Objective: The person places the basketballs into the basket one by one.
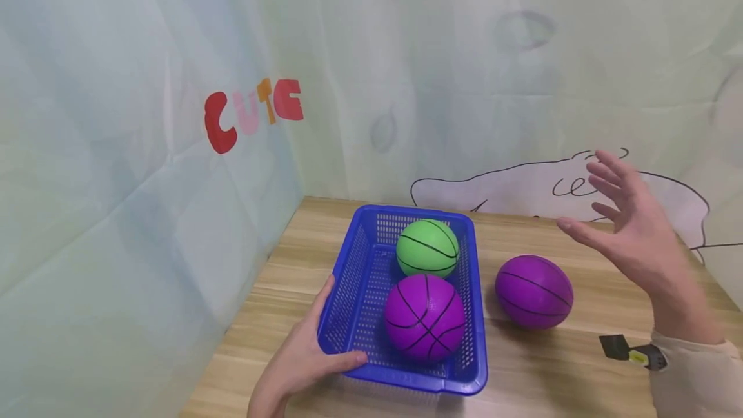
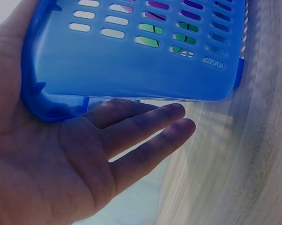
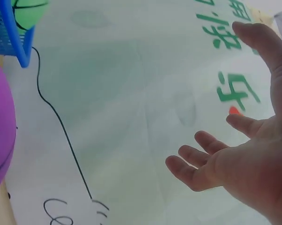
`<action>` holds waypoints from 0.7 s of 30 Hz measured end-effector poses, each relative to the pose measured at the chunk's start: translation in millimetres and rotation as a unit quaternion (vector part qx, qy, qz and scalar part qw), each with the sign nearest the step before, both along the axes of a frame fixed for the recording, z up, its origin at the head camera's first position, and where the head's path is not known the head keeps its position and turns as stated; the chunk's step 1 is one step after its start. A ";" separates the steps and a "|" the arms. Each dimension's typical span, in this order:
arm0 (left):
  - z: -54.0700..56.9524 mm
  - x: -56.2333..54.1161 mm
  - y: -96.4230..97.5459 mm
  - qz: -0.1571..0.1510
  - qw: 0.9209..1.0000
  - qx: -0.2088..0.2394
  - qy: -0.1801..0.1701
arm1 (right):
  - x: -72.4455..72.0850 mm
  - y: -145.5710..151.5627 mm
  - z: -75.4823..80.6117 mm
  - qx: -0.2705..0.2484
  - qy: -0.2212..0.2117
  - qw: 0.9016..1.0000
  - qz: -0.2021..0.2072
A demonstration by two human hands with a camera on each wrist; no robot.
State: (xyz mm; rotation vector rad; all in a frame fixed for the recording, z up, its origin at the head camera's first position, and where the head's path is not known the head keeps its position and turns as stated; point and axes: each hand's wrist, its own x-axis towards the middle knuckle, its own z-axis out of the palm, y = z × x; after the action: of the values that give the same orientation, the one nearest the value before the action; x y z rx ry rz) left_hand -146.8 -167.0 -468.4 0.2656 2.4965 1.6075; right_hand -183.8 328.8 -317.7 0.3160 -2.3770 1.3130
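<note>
A blue plastic basket (image 1: pixel 406 380) stands on the table with a green ball (image 1: pixel 426 244) at its back right and a purple ball (image 1: pixel 425 318) in front of it. Both balls carry black basketball lines. My left hand (image 1: pixel 304 357) holds the basket's near left corner, thumb over the front rim. From the left wrist view, its other fingers (image 2: pixel 145 133) extend along the outside. Right of the basket, a second purple ball (image 1: pixel 534 292) rests on the wood. Raised above and to the right of that ball, my right hand (image 1: pixel 633 231) holds nothing, fingers spread apart from the thumb.
The wood-grain table (image 1: pixel 255 340) meets hanging pale fabric (image 1: pixel 360 82) at the left and back. Coloured letters (image 1: pixel 253 111) and a line-drawn white figure (image 1: pixel 511 186) decorate the fabric. A small dark device (image 1: pixel 638 355) sits by the right sleeve.
</note>
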 end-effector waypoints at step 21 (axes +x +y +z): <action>1.4 0.6 1.1 0.007 1.000 -0.008 0.004 | 13.2 53.6 -97.2 -0.071 -0.121 0.990 0.009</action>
State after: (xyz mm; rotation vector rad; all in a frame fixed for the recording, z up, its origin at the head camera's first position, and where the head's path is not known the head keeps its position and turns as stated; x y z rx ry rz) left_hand -146.2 -165.9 -467.1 0.2540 2.5208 1.5943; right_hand -170.6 382.4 -414.9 0.1432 -2.4613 1.5999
